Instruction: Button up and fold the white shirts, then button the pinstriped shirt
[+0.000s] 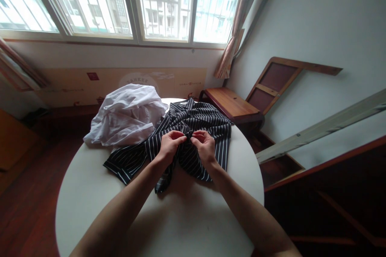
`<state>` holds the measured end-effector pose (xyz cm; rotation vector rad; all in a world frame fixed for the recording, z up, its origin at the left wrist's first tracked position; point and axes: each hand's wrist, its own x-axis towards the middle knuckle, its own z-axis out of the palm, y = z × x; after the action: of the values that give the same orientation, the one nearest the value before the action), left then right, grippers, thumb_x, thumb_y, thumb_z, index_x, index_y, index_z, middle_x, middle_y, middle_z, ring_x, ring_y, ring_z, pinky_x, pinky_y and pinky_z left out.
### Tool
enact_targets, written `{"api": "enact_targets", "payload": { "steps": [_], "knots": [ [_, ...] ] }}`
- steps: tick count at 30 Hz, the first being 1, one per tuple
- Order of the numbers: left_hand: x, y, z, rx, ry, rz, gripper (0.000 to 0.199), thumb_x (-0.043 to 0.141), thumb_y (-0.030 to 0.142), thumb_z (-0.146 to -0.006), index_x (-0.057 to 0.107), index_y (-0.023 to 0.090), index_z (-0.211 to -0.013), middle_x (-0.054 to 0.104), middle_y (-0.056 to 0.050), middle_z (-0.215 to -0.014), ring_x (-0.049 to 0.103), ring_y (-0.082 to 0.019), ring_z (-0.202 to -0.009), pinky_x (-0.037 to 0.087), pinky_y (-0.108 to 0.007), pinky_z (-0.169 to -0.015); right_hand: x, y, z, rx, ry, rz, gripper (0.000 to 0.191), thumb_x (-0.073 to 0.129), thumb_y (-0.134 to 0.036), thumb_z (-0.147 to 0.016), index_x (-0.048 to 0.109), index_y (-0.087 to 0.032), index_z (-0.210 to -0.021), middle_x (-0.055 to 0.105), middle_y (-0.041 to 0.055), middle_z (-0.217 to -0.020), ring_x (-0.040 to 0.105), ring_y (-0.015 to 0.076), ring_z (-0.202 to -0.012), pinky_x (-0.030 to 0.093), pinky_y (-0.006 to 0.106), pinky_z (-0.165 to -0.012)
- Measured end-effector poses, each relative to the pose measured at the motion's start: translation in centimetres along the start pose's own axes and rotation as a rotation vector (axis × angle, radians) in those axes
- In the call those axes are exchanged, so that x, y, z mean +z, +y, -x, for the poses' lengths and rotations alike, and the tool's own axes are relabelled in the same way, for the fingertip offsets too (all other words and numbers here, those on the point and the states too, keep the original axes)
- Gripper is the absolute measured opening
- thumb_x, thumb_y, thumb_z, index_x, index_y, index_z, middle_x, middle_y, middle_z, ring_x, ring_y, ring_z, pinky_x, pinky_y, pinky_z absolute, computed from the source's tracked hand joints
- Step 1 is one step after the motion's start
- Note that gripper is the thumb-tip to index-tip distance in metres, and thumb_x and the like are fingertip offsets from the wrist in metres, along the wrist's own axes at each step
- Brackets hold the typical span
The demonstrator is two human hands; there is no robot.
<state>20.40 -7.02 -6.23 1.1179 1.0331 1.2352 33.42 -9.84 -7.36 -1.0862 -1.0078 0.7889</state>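
Note:
A black garment with white stripes (208, 122) lies crumpled over the far half of a round white table (90, 192). My left hand (171, 143) pinches its dark fabric near the middle. Just to the right, my right hand (204, 144) pinches the same fabric, with a small gap between the two sets of fingertips. One striped sleeve or leg spreads to the left under my left forearm. Beside the garment, at the table's far left, a white cloth (126, 116) sits in a loose heap.
Beyond the table, a wooden bench (232, 102) stands at the right, with a wooden frame (274, 82) against the wall. A long pale rail (325, 126) slants across the right side. Barred windows (165, 4) and a printed board (69, 84) are at the back.

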Motion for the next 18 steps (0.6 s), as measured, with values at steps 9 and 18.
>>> {"api": "enact_targets", "payload": {
  "steps": [9,18],
  "knots": [
    [0.13,-0.35,0.05,-0.176,0.006,0.171,0.03,0.079,0.027,-0.052,0.064,0.014,-0.074,0.063,0.0,-0.067,0.057,-0.011,-0.062,0.045,-0.025,-0.064,0.14,-0.12,-0.11,0.211,-0.055,-0.232,0.021,0.066,-0.028,-0.066,0.058,-0.019,-0.083,0.066,0.0007,-0.076,0.064,0.016,-0.069,0.055,0.033,-0.069],
    [0.01,-0.58,-0.02,-0.066,-0.011,0.073,0.031,0.079,0.03,-0.052,0.064,0.013,-0.073,0.064,-0.002,-0.07,0.057,-0.012,-0.065,0.046,-0.026,-0.067,0.05,0.63,0.03,0.078,-0.052,-0.107,0.026,0.073,-0.026,-0.061,0.06,-0.019,-0.083,0.066,0.0005,-0.077,0.064,0.0153,-0.073,0.052,0.031,-0.072]
  ]
}}
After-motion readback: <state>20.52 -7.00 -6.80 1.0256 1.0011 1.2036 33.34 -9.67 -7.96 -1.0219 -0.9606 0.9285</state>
